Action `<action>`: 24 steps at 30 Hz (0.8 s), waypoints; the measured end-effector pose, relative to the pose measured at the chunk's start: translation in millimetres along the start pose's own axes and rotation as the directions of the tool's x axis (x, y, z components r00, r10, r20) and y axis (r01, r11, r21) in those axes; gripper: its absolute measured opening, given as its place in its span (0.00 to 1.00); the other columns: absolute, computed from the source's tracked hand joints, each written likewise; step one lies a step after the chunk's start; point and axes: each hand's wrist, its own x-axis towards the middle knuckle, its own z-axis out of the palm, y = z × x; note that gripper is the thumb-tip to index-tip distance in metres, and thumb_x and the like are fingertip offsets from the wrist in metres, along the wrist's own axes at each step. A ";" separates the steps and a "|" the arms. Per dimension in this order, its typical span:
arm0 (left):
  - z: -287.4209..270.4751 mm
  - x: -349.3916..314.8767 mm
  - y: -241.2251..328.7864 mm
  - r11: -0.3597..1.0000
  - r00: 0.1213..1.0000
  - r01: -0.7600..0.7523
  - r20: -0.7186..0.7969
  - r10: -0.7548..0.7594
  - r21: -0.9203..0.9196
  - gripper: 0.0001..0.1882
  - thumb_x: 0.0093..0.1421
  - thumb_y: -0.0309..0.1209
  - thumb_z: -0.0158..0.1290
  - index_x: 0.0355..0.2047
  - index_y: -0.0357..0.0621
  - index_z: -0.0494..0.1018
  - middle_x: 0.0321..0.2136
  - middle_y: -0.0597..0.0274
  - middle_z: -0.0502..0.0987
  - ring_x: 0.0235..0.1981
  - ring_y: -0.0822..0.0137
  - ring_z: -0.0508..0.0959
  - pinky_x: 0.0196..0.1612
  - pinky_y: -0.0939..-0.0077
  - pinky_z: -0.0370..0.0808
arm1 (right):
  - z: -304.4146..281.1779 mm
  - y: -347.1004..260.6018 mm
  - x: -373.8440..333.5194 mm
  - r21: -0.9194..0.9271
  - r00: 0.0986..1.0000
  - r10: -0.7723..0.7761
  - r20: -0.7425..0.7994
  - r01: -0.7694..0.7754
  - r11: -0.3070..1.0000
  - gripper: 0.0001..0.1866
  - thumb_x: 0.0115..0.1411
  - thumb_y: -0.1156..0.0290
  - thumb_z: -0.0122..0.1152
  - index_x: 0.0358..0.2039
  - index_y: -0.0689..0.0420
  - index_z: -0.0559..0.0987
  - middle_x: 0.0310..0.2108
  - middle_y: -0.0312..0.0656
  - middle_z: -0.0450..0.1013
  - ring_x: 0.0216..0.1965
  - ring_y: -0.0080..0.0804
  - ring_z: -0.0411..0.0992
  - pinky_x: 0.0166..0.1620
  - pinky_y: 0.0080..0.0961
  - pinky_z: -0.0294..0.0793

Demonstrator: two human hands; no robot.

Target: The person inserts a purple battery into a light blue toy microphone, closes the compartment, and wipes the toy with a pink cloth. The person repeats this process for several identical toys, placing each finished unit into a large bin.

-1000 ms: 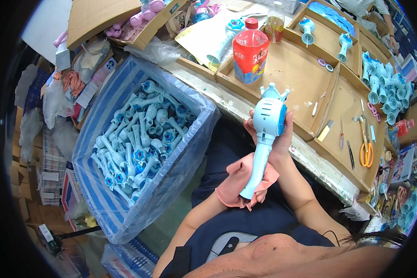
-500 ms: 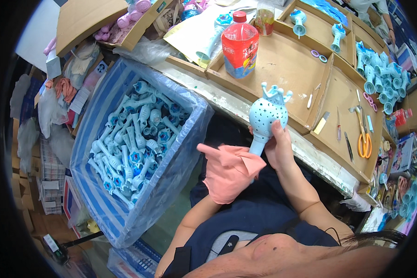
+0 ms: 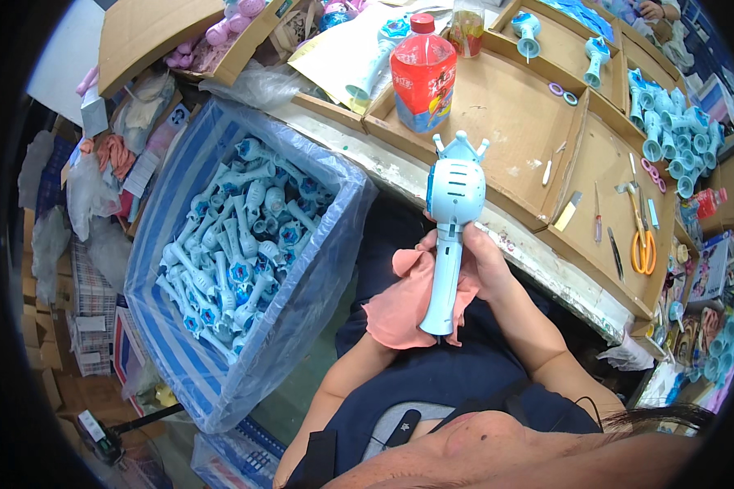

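A light blue toy wand (image 3: 457,191) with a crown on its round head is held in front of me, crown up and handle toward me. My right hand (image 3: 487,259) is closed on it from the right, around the neck below the head. A salmon-pink cloth (image 3: 393,297) covers most of my left hand (image 3: 426,241), which is closed on the cloth behind the handle. Only a few of its fingertips show beside the neck. Slots on the head and a small switch-like part on the handle face me.
At left stands a blue-striped bin (image 3: 302,314) heaped with similar wands (image 3: 236,244). Cardboard trays (image 3: 497,122) on the bench bear a red bottle (image 3: 424,77), orange-handled scissors (image 3: 643,248), a screwdriver (image 3: 598,216) and more light blue wand parts (image 3: 681,130). Another person's hand (image 3: 651,10) shows at the far right.
The wand has turned from its star-patterned side to its slotted side and come slightly left and nearer. The cloth has shifted from the lower handle to behind it.
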 end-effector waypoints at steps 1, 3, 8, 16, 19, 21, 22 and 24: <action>-3.3 2.5 0.4 0.859 0.970 -0.239 0.143 0.195 0.453 0.18 0.71 0.43 0.38 0.53 0.45 0.60 0.26 0.57 0.76 0.20 0.64 0.79 0.22 0.76 0.79 | 0.5 0.3 -2.5 0.015 0.999 -0.001 -0.042 0.001 1.000 0.27 0.66 0.47 0.53 0.49 0.61 0.71 0.44 0.45 0.75 0.44 0.33 0.75 0.50 0.32 0.76; -9.2 5.3 0.0 0.819 0.952 -0.301 0.209 0.225 0.489 0.19 0.71 0.43 0.39 0.57 0.49 0.58 0.29 0.57 0.75 0.24 0.62 0.80 0.25 0.74 0.80 | 1.8 1.6 -5.4 -0.079 0.998 -0.031 -0.056 0.027 0.997 0.27 0.66 0.47 0.52 0.48 0.61 0.71 0.43 0.44 0.75 0.43 0.32 0.75 0.49 0.31 0.75; -22.7 2.3 3.8 1.000 0.983 0.000 -0.183 -0.006 -0.029 0.27 0.71 0.51 0.37 0.37 0.38 0.72 0.27 0.58 0.76 0.30 0.64 0.79 0.32 0.74 0.79 | 1.0 -2.9 -6.7 -0.118 0.991 -0.034 -0.127 0.019 0.993 0.26 0.66 0.47 0.52 0.47 0.59 0.70 0.38 0.41 0.74 0.42 0.30 0.74 0.48 0.30 0.74; -30.8 -8.2 8.6 0.985 0.965 -0.172 -0.206 0.163 -0.028 0.34 0.72 0.53 0.27 0.36 0.36 0.74 0.30 0.58 0.75 0.35 0.65 0.78 0.44 0.69 0.77 | -2.3 1.9 -3.0 0.221 0.994 -0.064 -0.089 0.082 0.972 0.27 0.68 0.47 0.46 0.49 0.61 0.68 0.38 0.41 0.72 0.41 0.33 0.74 0.54 0.39 0.74; -24.7 -12.2 0.7 0.980 0.968 -0.124 -0.199 0.155 0.158 0.33 0.73 0.51 0.29 0.38 0.34 0.75 0.33 0.53 0.78 0.36 0.67 0.80 0.42 0.77 0.77 | -0.4 3.9 -2.4 0.188 0.985 -0.054 -0.165 0.085 0.979 0.29 0.67 0.45 0.46 0.51 0.60 0.68 0.40 0.42 0.72 0.41 0.33 0.75 0.50 0.37 0.77; -19.9 -10.7 -2.2 0.980 0.980 -0.075 -0.167 0.107 0.184 0.34 0.72 0.53 0.30 0.39 0.34 0.76 0.33 0.49 0.81 0.34 0.62 0.82 0.44 0.72 0.78 | 0.7 2.5 -3.2 0.165 0.981 -0.021 -0.191 0.053 0.985 0.29 0.67 0.45 0.47 0.52 0.60 0.68 0.41 0.42 0.73 0.40 0.33 0.75 0.49 0.36 0.78; -17.9 -9.5 -2.2 0.987 0.978 -0.081 -0.182 0.106 0.135 0.33 0.72 0.52 0.31 0.39 0.33 0.76 0.34 0.49 0.81 0.35 0.62 0.82 0.43 0.71 0.78 | 1.1 1.5 -3.8 0.153 0.982 -0.010 -0.189 0.040 0.987 0.30 0.67 0.45 0.47 0.52 0.60 0.68 0.41 0.42 0.73 0.39 0.33 0.75 0.48 0.36 0.78; -14.5 -8.1 0.3 0.999 0.962 -0.036 -0.269 0.045 0.038 0.32 0.71 0.51 0.34 0.40 0.32 0.75 0.37 0.50 0.80 0.37 0.61 0.81 0.43 0.67 0.78 | 1.7 -0.9 -6.7 0.098 0.980 0.028 -0.195 -0.009 0.995 0.29 0.65 0.43 0.51 0.48 0.59 0.68 0.37 0.40 0.72 0.33 0.28 0.74 0.40 0.29 0.79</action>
